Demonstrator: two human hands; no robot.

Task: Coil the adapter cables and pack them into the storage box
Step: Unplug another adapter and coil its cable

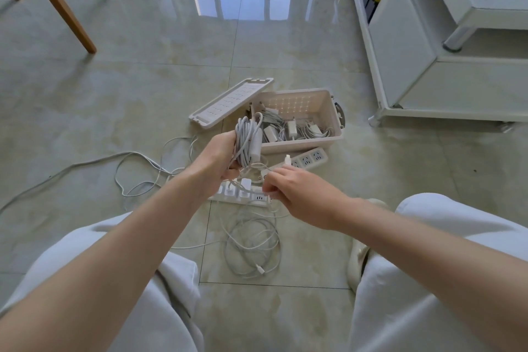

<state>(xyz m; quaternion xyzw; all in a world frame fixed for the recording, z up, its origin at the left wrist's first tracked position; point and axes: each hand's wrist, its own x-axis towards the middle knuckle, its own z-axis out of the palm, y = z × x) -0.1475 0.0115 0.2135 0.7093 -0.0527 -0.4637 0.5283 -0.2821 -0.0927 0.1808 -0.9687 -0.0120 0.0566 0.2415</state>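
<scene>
My left hand (pixel 215 163) grips a coiled white adapter cable (pixel 248 140) upright above the floor. My right hand (pixel 294 190) pinches the thin loose end of that cable, with its small white plug (pixel 287 158) sticking up above my fingers. Just beyond the coil stands the open beige storage box (pixel 331 111), holding several white adapters and coiled cables (pixel 294 130). Its lid (pixel 231 101) lies flat on the floor to the left of the box.
A white power strip (pixel 310 158) lies in front of the box, another (pixel 243 194) with adapters plugged in sits under my hands. Loose white cables (pixel 251 246) sprawl on the tiled floor. Wooden chair legs (pixel 57 0) far left, white cabinet (pixel 428 37) right.
</scene>
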